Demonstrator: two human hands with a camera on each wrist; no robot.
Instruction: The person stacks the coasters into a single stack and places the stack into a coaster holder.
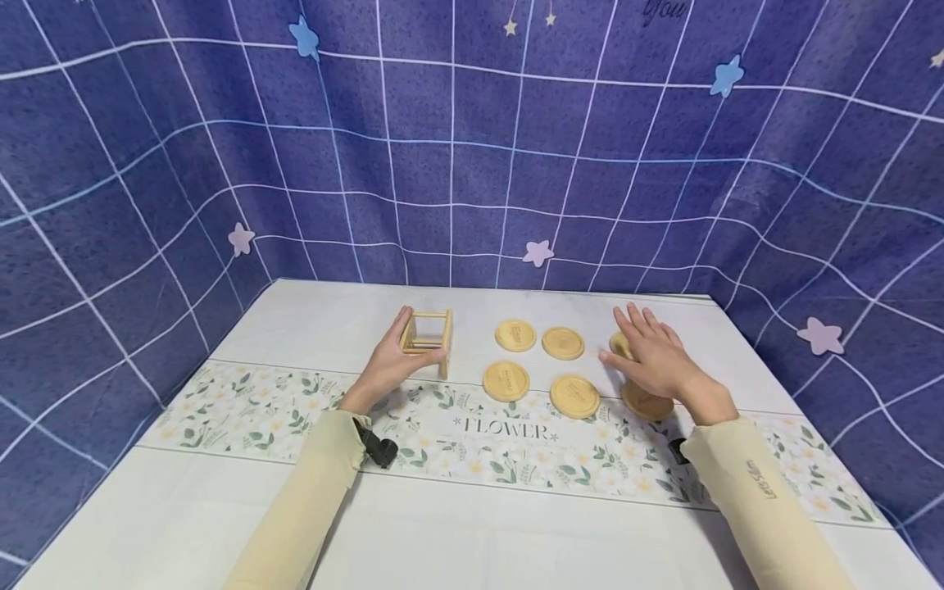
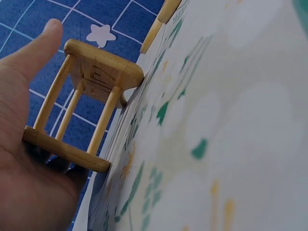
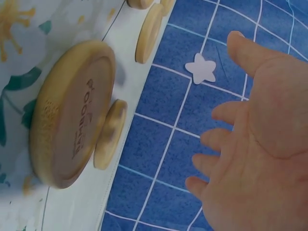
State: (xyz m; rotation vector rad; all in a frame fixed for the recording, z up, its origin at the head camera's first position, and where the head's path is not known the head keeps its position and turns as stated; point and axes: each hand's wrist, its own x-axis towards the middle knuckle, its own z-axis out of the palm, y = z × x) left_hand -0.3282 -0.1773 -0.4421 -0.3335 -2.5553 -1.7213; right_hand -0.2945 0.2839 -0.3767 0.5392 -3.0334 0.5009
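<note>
My left hand [image 1: 393, 358] is around a small bamboo coaster holder [image 1: 447, 344], two end plates joined by thin rods. In the head view its fingers lie along the left plate and the thumb reaches across the front to the right plate. In the left wrist view the holder [image 2: 103, 70] shows engraved lettering, and its lower plate hides part of the fingers. My right hand [image 1: 656, 352] hovers palm down with fingers spread over two round bamboo coasters, a near one [image 1: 647, 401] and a far one [image 1: 622, 344], both partly hidden. The right wrist view shows the hand [image 3: 269, 134] holding nothing.
Between the hands lie more round bamboo coasters: two at the back, left [image 1: 515, 335] and right [image 1: 563, 342], and two in front, left [image 1: 506, 381] and right [image 1: 574, 397]. They lie on a white cloth [image 1: 472, 533] with a floral band. A blue gridded curtain [image 1: 472, 164] hangs behind.
</note>
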